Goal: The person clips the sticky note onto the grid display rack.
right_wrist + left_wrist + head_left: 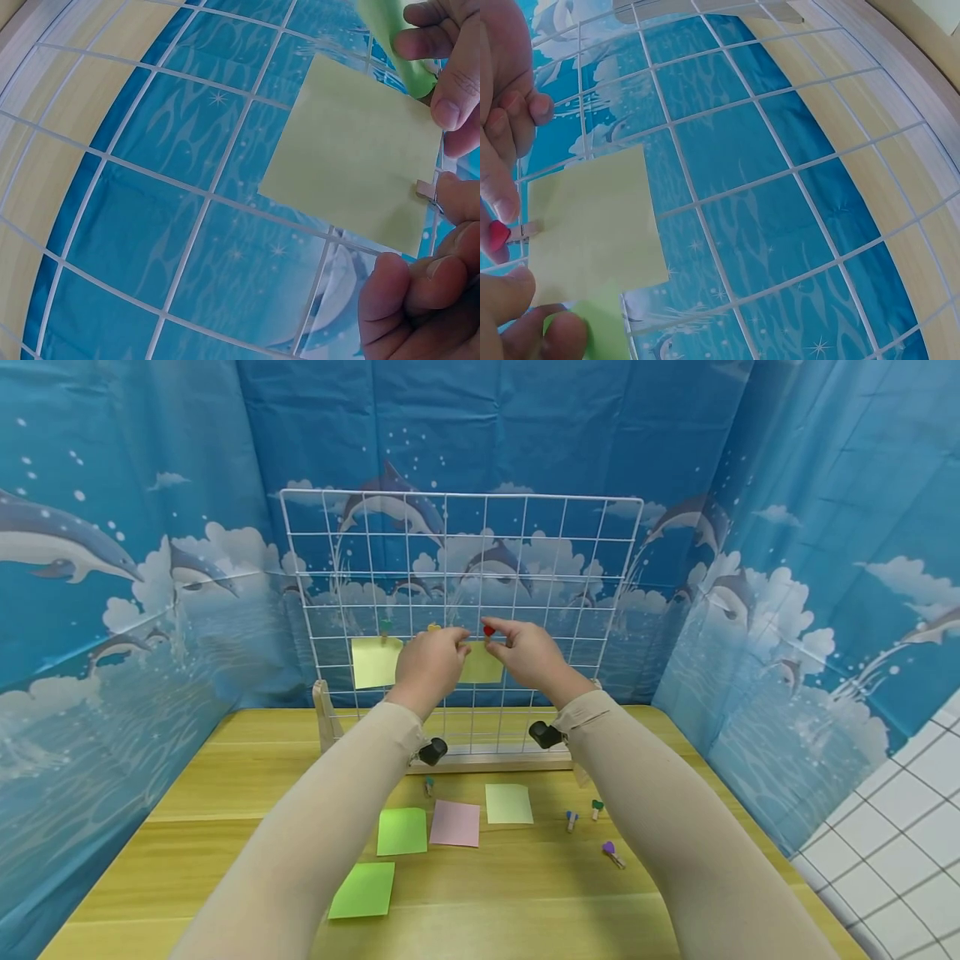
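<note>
The white wire grid point(465, 494) rises well above the left hand point(431, 664) and right hand point(532, 653), its right edge well apart. The right hand pinches 1 red clip point(489, 630) at the upper edge of the pale yellow note point(482, 663). The left hand's fingers curl by the note's upper left corner; I cannot tell if they grip it.

Wire grid point(477, 607) blocks fwd; hung note point(374, 662) in way just L of hands point(429, 667) point(531, 653); free room above & R.

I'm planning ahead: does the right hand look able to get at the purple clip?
Probably, once the right hand releases the red clip; the purple clip lies uncovered on the table.
</note>
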Motion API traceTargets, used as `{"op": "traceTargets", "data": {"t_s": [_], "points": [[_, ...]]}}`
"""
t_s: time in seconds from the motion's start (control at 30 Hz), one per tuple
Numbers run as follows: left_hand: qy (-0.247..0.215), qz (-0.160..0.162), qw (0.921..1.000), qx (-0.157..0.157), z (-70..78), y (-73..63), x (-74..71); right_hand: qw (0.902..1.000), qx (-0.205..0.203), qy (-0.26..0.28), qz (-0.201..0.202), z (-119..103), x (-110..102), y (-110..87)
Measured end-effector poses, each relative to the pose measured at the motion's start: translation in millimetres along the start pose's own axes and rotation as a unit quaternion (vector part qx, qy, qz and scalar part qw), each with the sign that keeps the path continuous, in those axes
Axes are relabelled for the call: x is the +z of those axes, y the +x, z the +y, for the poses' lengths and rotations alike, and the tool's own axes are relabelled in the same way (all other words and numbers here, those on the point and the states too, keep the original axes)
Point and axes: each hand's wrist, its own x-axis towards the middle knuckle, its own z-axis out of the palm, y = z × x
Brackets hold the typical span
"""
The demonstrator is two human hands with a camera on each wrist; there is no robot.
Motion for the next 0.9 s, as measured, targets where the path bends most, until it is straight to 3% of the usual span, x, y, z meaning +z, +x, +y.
{"op": "traceTargets", "data": {"t_s": [0.23, 0.43, 0.9], "points": [[-0.002, 0.035, 0.9990, 0.028, -5.5, -5.2, -2.6, 1.0000, 0.003, -0.004, -0.002, 0, -1, -1.4], [-0.003, 0.036, 0.9973, 0.064, -10.2, -13.6, -9.1, 1.0000, -0.007, -0.004, 0.002, 0, -4, -6.4], [0.057, 0.044, 0.9824, 0.173, -27.5, -46.8, -19.3, 0.9982, -0.058, 0.001, 0.017, 9, -15, -32.7]]}}
